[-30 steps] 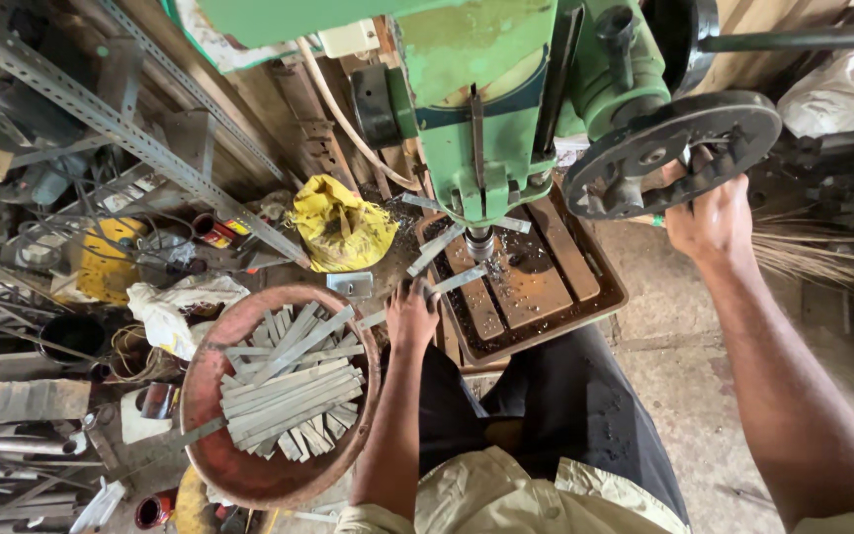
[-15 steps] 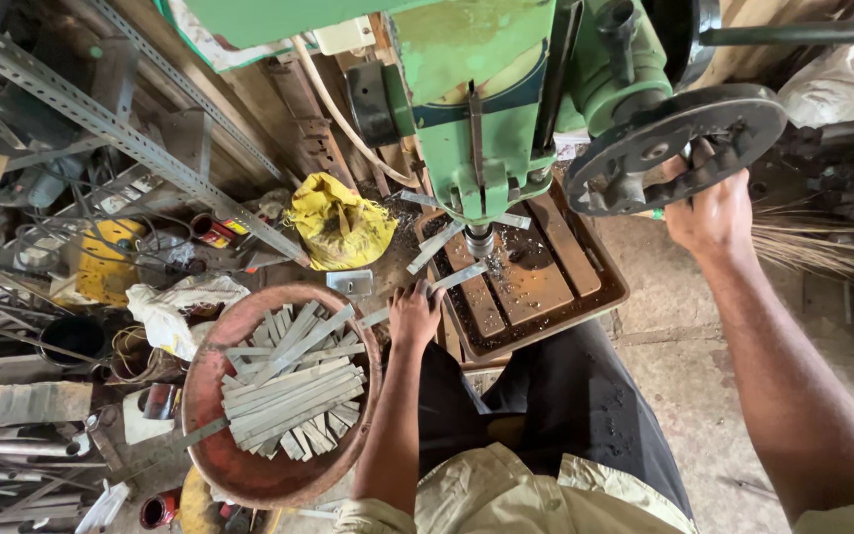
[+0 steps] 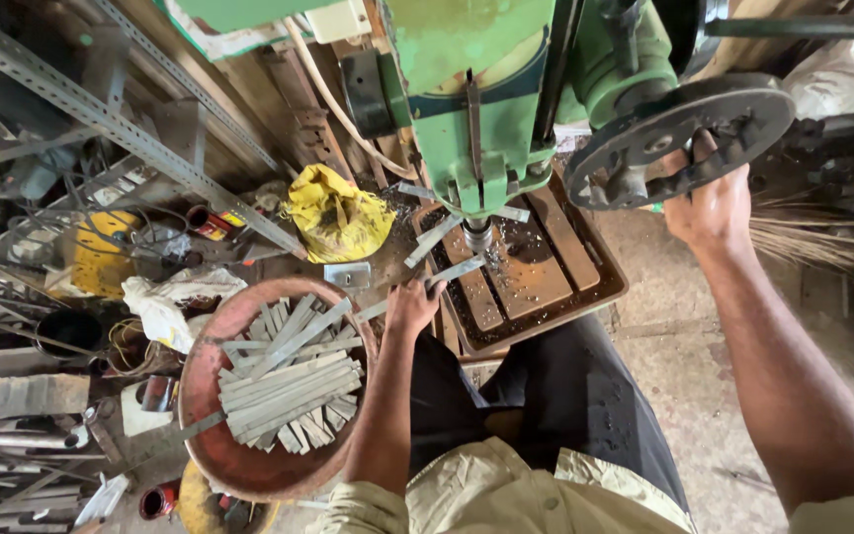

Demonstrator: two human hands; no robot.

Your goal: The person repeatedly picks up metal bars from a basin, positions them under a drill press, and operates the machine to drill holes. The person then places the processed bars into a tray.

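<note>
Two hands in view. Left hand (image 3: 413, 305) closed on one flat metal strip (image 3: 455, 270), holding it on the slotted drill table (image 3: 585, 269) just below the drill bit (image 3: 476, 237); strip running from the fingers up and to the right, its far end under the bit. Right hand (image 3: 712, 203) closed around a spoke of the one black handwheel (image 3: 679, 138) at the right side of the green drill press (image 3: 491, 99), well apart from the left hand. One more strip (image 3: 434, 238) lying tilted just above the held one, beside the bit; a third (image 3: 521, 212) lying short across the table behind the bit. One small square plate (image 3: 347, 275) lying flat just left of the table, near the left hand. One round reddish basin (image 3: 239, 455) left of the left forearm, filled with a heap of like strips (image 3: 289, 381), too many and too overlapped to count exactly; one strip hanging out over the basin's left rim. One crumpled yellow bag (image 3: 336, 220) above the basin. One white rag (image 3: 165, 297) to the basin's upper left. Metal swarf scattered over the table. One perforated angle bar (image 3: 101, 114) crossing the upper left on a slant. Dark trousers (image 3: 546, 396) below the table.
</note>
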